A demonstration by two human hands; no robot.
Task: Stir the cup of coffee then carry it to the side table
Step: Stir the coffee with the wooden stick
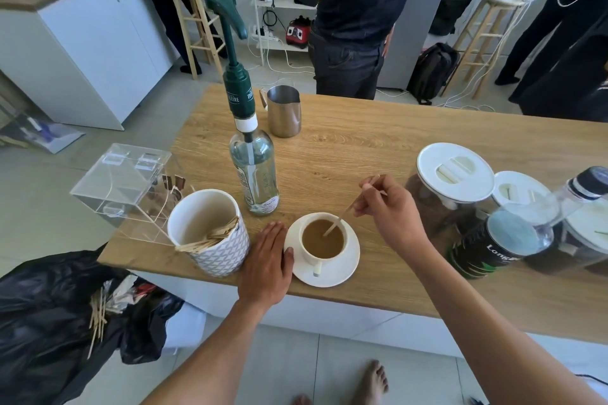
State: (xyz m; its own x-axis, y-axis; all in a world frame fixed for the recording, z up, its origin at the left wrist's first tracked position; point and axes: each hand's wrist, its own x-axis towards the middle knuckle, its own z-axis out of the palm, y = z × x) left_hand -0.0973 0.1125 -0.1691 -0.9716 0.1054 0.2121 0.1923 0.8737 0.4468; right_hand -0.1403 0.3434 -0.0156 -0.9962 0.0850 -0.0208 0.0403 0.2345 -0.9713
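Two hands at cup | syrup bottle behind | stick holder left

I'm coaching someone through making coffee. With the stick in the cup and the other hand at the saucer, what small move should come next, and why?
Probably sweep the wooden stirrer around inside the cup. Its tip already sits in the coffee, pinched by the right hand, and the left hand lies flat against the saucer rim to steady it. The cup stands on the counter, so carrying comes later.
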